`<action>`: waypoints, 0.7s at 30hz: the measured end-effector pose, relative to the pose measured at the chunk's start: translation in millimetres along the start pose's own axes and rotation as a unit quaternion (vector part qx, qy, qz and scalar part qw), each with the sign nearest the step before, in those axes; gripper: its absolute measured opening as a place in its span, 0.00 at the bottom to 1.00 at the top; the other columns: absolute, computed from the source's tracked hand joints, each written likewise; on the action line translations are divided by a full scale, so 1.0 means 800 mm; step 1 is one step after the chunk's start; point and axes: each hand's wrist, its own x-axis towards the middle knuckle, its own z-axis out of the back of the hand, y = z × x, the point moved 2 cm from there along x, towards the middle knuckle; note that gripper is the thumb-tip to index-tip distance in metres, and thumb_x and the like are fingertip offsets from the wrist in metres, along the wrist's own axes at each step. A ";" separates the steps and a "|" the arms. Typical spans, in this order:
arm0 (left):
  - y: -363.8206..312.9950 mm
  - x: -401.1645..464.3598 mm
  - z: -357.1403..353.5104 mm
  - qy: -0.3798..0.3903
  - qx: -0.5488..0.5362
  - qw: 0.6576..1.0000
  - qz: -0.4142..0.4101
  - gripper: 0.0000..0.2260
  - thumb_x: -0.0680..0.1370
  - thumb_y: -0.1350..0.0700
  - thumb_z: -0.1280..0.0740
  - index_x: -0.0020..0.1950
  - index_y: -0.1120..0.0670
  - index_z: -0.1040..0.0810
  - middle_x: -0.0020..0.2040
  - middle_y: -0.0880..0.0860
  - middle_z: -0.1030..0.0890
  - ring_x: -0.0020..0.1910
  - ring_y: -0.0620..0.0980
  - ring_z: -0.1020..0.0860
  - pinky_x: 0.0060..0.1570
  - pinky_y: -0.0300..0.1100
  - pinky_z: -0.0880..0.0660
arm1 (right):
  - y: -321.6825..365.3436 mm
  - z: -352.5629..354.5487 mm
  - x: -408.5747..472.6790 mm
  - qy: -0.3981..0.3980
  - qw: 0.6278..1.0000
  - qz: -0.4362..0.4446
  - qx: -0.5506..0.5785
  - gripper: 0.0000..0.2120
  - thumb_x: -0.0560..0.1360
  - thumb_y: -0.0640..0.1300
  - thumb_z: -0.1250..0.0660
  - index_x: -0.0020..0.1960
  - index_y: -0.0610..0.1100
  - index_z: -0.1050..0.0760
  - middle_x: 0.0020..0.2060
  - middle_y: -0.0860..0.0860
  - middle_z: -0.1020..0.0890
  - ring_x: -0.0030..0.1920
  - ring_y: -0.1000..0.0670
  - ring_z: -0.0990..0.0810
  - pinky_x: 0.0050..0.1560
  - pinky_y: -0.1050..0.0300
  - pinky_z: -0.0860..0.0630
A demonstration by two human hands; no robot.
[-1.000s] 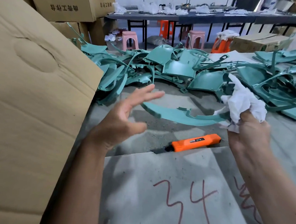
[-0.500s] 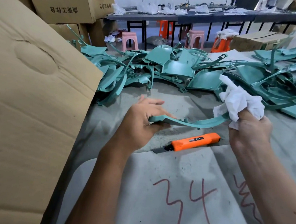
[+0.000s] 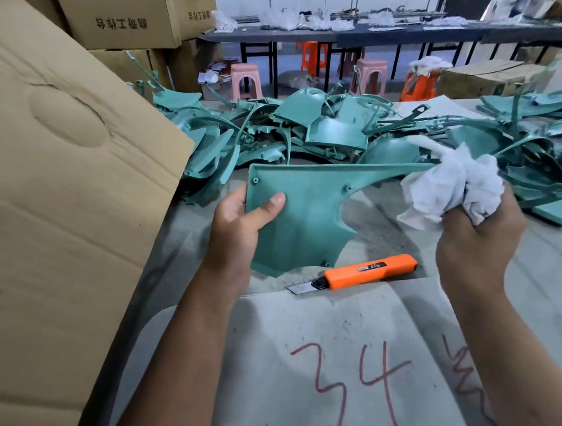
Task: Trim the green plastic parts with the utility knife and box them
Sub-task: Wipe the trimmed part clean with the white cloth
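A person's left hand (image 3: 239, 223) holds a flat green plastic part (image 3: 301, 214) upright above the grey worktop (image 3: 535, 264), its grip closed on the part's left edge with the thumb pressed across the near face. The right hand (image 3: 477, 243) has its grip curled tight round a crumpled white rag (image 3: 454, 181), which meets the long narrow arm of the part at its right end. Below the part, between the two hands, an orange utility knife (image 3: 368, 272) lies on the worktop with its blade out, pointing left. A heap of green plastic parts (image 3: 328, 129) spreads across the far side of the worktop. A large cardboard box (image 3: 58, 197) fills the left of the scene, with more stacked cartons (image 3: 120, 12) behind it. Red handwriting reading "34" (image 3: 351, 384) marks the near sheet of grey board. Pink and orange stools (image 3: 369, 76) stand on the floor beyond, under a long dark table.
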 end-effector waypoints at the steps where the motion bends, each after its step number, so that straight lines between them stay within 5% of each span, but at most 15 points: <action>1: 0.003 0.000 0.000 -0.022 -0.007 1.000 0.017 0.11 0.77 0.59 0.29 0.59 0.57 0.17 0.56 0.58 0.14 0.56 0.58 0.16 0.56 0.52 0.19 | 0.005 -0.005 -0.003 0.011 0.993 -0.069 0.091 0.10 0.77 0.30 0.37 0.50 0.44 0.25 0.42 0.56 0.23 0.42 0.54 0.26 0.45 0.58 0.28; 4: 0.010 -0.001 -0.007 -0.062 -0.024 0.996 0.057 0.06 0.80 0.61 0.30 0.52 0.55 0.14 0.51 0.57 0.13 0.48 0.55 0.14 0.44 0.48 0.17 | 0.020 -0.011 -0.013 0.084 0.885 -0.296 0.348 0.12 0.77 0.25 0.42 0.52 0.38 0.26 0.38 0.52 0.19 0.36 0.54 0.20 0.37 0.63 0.23; 7: 0.010 0.000 -0.009 -0.100 -0.018 0.994 0.041 0.06 0.80 0.61 0.31 0.53 0.56 0.15 0.50 0.57 0.13 0.47 0.54 0.14 0.44 0.48 0.17 | 0.025 -0.007 -0.007 0.104 0.742 -0.393 0.533 0.15 0.61 0.29 0.31 0.46 0.40 0.23 0.35 0.48 0.24 0.31 0.50 0.22 0.30 0.59 0.21; 9: 0.005 0.002 -0.006 -0.128 0.003 0.992 -0.010 0.10 0.79 0.59 0.30 0.59 0.58 0.17 0.55 0.57 0.14 0.55 0.58 0.16 0.58 0.56 0.19 | 0.024 -0.012 -0.009 0.189 0.805 -0.351 0.439 0.13 0.58 0.31 0.31 0.41 0.42 0.21 0.31 0.48 0.26 0.31 0.50 0.25 0.33 0.54 0.20; 11: 0.003 0.004 -0.004 -0.132 0.049 0.989 -0.052 0.12 0.77 0.57 0.29 0.60 0.57 0.18 0.57 0.57 0.15 0.59 0.62 0.18 0.63 0.61 0.23 | 0.021 -0.025 -0.021 0.175 0.916 -0.281 0.228 0.13 0.69 0.29 0.32 0.46 0.44 0.17 0.38 0.47 0.16 0.39 0.46 0.18 0.43 0.48 0.19; 13: 0.004 0.003 -0.005 -0.110 0.062 0.990 -0.057 0.09 0.76 0.56 0.29 0.55 0.56 0.17 0.53 0.57 0.14 0.54 0.60 0.16 0.58 0.58 0.20 | 0.024 -0.041 -0.042 0.136 0.910 -0.296 0.257 0.10 0.78 0.32 0.33 0.53 0.44 0.17 0.45 0.46 0.13 0.44 0.46 0.15 0.44 0.48 0.16; 15: 0.009 0.001 -0.011 -0.096 0.033 0.995 -0.015 0.08 0.76 0.55 0.29 0.53 0.56 0.16 0.50 0.56 0.13 0.50 0.56 0.15 0.51 0.52 0.18 | 0.024 -0.053 -0.058 0.122 0.874 -0.363 0.298 0.07 0.83 0.37 0.35 0.54 0.45 0.19 0.41 0.49 0.13 0.39 0.50 0.14 0.37 0.55 0.17; 18: 0.021 -0.005 -0.030 -0.057 0.056 0.996 0.042 0.04 0.80 0.56 0.29 0.51 0.54 0.15 0.49 0.56 0.13 0.48 0.56 0.15 0.49 0.55 0.17 | 0.028 -0.064 -0.072 0.225 0.828 -0.396 0.328 0.10 0.82 0.44 0.36 0.60 0.42 0.21 0.48 0.47 0.12 0.44 0.49 0.12 0.39 0.55 0.16; 21: 0.028 -0.009 -0.045 -0.032 0.069 0.994 0.084 0.05 0.82 0.56 0.31 0.51 0.55 0.16 0.50 0.58 0.13 0.49 0.58 0.15 0.51 0.61 0.19 | 0.037 -0.063 -0.077 0.256 0.859 -0.356 0.264 0.14 0.73 0.50 0.28 0.52 0.41 0.16 0.47 0.38 0.13 0.42 0.41 0.13 0.33 0.49 0.18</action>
